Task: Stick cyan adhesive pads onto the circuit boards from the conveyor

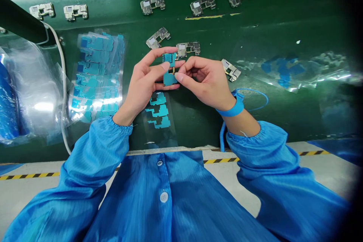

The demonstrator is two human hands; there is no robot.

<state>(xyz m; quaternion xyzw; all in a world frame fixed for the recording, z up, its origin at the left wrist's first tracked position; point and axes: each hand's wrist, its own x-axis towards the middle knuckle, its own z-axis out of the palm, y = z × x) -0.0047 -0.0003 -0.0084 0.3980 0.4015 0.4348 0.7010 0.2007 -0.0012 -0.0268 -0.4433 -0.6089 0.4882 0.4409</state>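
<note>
Between both hands is a small circuit board [169, 79] with blue film over its upper and lower parts. My left hand [149, 73] grips it from the left, thumb on its face and fingers around its edges. The thumb and fingers of my right hand [205, 79] pinch its right side near the lower part. Below the hands lies a clear sheet [159, 136] bearing a few blue film cut-outs [160, 110]. Just beyond the fingertips rest two bare circuit boards, one silvery [188, 49] and one tilted [159, 38]. Another board [231, 70] lies right of my right hand.
A stack of film sheets [98, 75] lies at the left, beside a white cable [62, 79] and plastic-wrapped bundles [34, 90]. Several boards [153, 5] line the back of the green table. A blue wrist strap [234, 106] with a coiled cord [222, 138] circles my right wrist.
</note>
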